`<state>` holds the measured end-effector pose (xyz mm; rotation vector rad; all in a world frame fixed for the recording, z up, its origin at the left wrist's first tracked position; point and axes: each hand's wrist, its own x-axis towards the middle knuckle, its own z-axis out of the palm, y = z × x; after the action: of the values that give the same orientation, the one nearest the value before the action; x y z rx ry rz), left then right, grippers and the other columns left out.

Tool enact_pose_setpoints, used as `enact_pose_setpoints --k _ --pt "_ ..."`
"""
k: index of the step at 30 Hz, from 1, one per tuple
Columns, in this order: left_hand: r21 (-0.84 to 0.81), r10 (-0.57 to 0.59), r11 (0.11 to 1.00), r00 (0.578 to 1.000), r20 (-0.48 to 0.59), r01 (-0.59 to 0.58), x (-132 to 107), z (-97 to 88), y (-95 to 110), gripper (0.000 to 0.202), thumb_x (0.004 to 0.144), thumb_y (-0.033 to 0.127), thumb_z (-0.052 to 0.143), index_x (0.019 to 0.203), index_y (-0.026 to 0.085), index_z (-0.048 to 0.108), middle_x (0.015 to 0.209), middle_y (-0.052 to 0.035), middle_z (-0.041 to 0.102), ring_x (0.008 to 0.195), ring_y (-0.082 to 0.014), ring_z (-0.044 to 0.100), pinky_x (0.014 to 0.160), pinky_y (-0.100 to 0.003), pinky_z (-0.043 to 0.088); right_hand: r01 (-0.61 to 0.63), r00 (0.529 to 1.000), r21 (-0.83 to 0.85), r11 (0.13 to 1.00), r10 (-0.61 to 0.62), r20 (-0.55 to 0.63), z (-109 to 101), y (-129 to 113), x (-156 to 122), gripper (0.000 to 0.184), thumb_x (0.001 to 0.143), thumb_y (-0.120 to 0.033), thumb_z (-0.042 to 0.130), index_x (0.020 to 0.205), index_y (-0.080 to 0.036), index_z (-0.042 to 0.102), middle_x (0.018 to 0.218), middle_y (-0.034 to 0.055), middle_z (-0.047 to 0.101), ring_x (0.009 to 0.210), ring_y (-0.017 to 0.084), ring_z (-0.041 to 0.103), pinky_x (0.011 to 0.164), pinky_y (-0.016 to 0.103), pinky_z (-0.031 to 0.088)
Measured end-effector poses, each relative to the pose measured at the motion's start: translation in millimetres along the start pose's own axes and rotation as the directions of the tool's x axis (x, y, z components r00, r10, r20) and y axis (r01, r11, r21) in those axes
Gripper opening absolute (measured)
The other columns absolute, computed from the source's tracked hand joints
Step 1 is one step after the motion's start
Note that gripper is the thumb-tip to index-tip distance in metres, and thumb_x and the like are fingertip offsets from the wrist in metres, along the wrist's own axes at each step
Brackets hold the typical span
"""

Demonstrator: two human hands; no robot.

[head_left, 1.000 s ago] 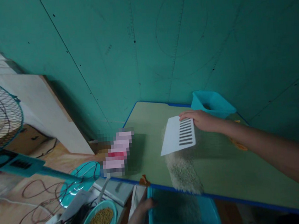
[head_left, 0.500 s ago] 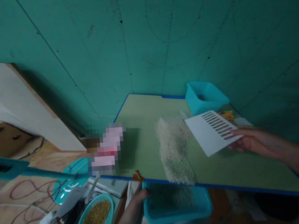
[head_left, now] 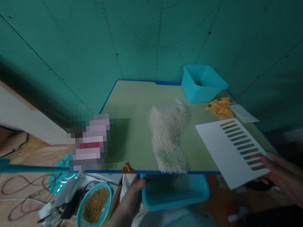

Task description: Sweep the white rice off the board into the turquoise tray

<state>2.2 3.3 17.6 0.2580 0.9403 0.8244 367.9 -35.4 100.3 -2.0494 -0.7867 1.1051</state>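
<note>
the fingers of your right hand (head_left: 280,173) are closed on the lower right edge of a flat white sheet with a row of slots (head_left: 218,150), at the right of the frame, apart from the grain. your left hand (head_left: 132,197), lower centre, grips the left rim of a turquoise rectangular plastic bin (head_left: 174,206), thumb over the rim; its other fingers are mostly hidden, so how tightly they hold can't be told. a heap of small pale grains (head_left: 167,133) lies mid-frame on a pale green tabletop with a blue edge (head_left: 132,101), running right down to the front edge above the bin.

the step in hand looks like sweeping. it seems best to set the sheet's plain left edge down behind the heap's upper end, flush with the tabletop, since grains could slip through the slots. pull towards the bin in short, even strokes; a fast one may scatter grain sideways. hold the bin's far rim snug under the blue edge, as any gap could let grain drop past. swing wide of the crumpled yellow cloth (head_left: 220,108), just above the sheet.
</note>
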Motion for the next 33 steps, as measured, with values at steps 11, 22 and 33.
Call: enact_pose_setpoints --k 11,22,33 --pt "0.035 -0.003 0.999 1.000 0.000 0.003 3 -1.9 -3 0.054 0.062 0.015 0.059 0.115 0.016 0.054 0.099 -0.0071 0.072 0.101 -0.0295 0.060 0.089 -0.041 0.045 -0.051 0.993 -0.077 0.996 0.058 0.104 34 14 -24 0.044 0.066 -0.064 0.055 0.083 -0.023 0.056 0.058 0.0043 0.059 0.046 0.020 0.055 0.040 0.030 0.041" --pt "0.049 0.047 0.998 0.998 0.035 -0.049 -3 -7.6 3 0.052 0.065 0.012 0.056 0.116 0.019 0.055 0.099 -0.0052 0.072 0.100 -0.0269 0.061 0.090 -0.036 0.044 -0.028 0.931 -0.070 0.997 0.051 0.362 42 17 -28 0.041 0.073 -0.061 0.051 0.082 -0.021 0.058 0.055 0.0003 0.056 0.042 0.014 0.049 0.042 0.025 0.038" --pt "0.063 0.045 0.997 0.998 -0.047 -0.042 -6 2.9 9 0.047 0.062 0.012 0.059 0.108 0.017 0.058 0.083 -0.0047 0.074 0.087 -0.0266 0.066 0.075 -0.035 0.050 0.034 0.996 0.032 0.999 -0.037 0.080 8 -8 18 0.042 0.064 -0.059 0.065 0.082 -0.022 0.060 0.065 0.0061 0.061 0.053 0.020 0.054 0.044 0.029 0.041"
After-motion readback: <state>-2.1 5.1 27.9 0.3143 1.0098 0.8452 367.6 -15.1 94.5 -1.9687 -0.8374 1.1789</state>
